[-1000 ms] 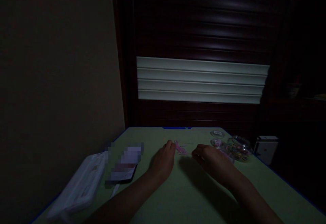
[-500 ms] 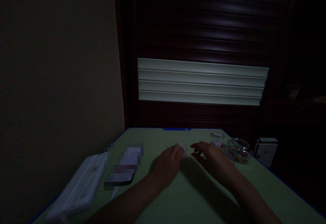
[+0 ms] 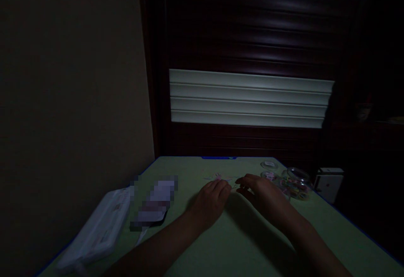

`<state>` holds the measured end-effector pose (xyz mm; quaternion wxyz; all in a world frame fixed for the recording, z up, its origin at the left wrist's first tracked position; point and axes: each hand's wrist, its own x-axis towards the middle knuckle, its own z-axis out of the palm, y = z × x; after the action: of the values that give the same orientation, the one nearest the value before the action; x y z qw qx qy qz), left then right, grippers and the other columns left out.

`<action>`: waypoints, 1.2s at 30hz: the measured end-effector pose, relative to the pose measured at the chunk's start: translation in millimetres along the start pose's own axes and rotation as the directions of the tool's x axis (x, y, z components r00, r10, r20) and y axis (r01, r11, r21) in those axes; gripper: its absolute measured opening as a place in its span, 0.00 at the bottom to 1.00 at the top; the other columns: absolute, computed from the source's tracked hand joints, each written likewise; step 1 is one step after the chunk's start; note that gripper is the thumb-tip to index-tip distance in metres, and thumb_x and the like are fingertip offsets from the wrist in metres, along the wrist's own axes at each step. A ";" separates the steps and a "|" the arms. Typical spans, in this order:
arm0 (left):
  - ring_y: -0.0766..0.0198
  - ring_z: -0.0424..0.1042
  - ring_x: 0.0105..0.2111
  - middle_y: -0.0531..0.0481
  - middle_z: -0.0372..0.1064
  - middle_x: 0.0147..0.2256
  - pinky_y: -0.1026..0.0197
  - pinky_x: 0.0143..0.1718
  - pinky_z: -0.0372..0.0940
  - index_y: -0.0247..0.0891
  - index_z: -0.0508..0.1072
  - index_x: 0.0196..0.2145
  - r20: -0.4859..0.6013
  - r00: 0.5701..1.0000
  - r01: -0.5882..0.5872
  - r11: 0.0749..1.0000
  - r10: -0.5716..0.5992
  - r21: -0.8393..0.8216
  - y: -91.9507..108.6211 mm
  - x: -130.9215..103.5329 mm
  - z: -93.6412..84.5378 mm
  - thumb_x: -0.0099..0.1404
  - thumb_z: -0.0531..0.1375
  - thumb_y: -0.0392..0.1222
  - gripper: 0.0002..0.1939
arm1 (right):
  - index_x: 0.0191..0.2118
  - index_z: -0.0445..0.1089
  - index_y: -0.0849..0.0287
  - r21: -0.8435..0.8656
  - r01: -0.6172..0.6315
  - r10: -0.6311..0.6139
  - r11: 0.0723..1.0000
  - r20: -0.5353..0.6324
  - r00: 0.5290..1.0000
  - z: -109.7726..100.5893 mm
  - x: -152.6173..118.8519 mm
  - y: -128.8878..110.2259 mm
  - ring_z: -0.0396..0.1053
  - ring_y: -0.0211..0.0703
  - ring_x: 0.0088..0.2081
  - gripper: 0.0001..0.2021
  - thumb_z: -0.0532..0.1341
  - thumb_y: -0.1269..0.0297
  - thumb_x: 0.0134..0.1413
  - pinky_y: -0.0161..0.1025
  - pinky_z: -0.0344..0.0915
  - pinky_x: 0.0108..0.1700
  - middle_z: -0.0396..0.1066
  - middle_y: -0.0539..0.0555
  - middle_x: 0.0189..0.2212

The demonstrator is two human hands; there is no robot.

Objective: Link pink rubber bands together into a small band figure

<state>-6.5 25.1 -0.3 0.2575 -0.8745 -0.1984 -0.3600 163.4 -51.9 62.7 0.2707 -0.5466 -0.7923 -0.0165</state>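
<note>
Small pale pink and white elastic bands (image 3: 219, 177) lie loosely on the green tabletop, partly behind my left hand (image 3: 212, 199). The fingers of that hand are curled down together, and what is under their tips is hidden. A thin pale band (image 3: 234, 187) shows in the narrow gap between my hands. Close on the right, my right hand (image 3: 257, 191) has its thumb and fingers bent toward each other at this band. Dim light blurs the exact contact.
On the right stand a clear jar (image 3: 296, 184) of coloured bands, a smaller container (image 3: 269, 176) and a clear lid (image 3: 269, 165). A white case (image 3: 96, 228) and a blurred-out phone-like object (image 3: 154, 205) lie on the left. A white box (image 3: 328, 184) is beyond the table's right edge.
My left hand has shifted slightly right, toward my right hand, uncovering more of the pile. A thin band now shows between the two hands. My right hand has barely moved.
</note>
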 end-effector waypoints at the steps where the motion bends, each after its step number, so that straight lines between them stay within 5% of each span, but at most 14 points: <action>1: 0.60 0.67 0.36 0.45 0.66 0.36 0.56 0.40 0.65 0.33 0.62 0.41 0.002 1.000 -0.006 1.000 0.006 -0.004 0.1 0.4 -0.4 0.63 0.45 0.27 0.11 | 0.39 0.70 0.58 -0.008 0.002 -0.002 1.000 0.001 1.000 -0.6 -0.1 -0.8 0.68 0.40 0.36 0.09 0.54 0.69 0.55 0.34 0.60 0.37 0.71 0.54 0.35; 19: 0.60 0.66 0.36 0.47 0.65 0.35 0.56 0.39 0.64 0.34 0.61 0.40 0.102 0.995 0.012 1.000 -0.011 -0.011 0.0 -0.5 0.1 0.64 0.47 0.28 0.10 | 0.31 0.69 0.58 -0.108 -0.018 0.017 0.994 -0.007 1.000 -9.0 -3.6 -2.8 0.66 0.37 0.31 0.10 0.51 0.70 0.56 0.32 0.56 0.33 0.69 0.52 0.30; 29: 0.59 0.67 0.36 0.46 0.65 0.35 0.56 0.38 0.65 0.34 0.62 0.40 0.077 0.997 0.015 1.000 -0.014 -0.006 -1.8 -0.6 3.2 0.63 0.46 0.27 0.10 | 0.29 0.70 0.58 -0.178 -0.159 0.163 0.971 0.007 0.987 -26.8 -6.5 18.5 0.67 0.39 0.32 0.12 0.50 0.69 0.55 0.33 0.56 0.34 0.70 0.55 0.30; 36: 0.59 0.67 0.37 0.46 0.66 0.36 0.56 0.40 0.65 0.35 0.62 0.40 0.088 0.996 0.018 1.000 -0.018 0.006 -3.0 -2.0 1.9 0.63 0.47 0.27 0.11 | 0.25 0.70 0.59 -0.297 -0.351 0.362 0.888 -0.018 0.932 -41.9 -14.5 38.7 0.66 0.39 0.28 0.13 0.51 0.69 0.53 0.33 0.53 0.29 0.70 0.56 0.27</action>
<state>-8.4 28.3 -2.0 0.2474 -0.8870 -0.2185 -0.3229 218.1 -62.2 81.6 0.1694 -0.7170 -0.6721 -0.0745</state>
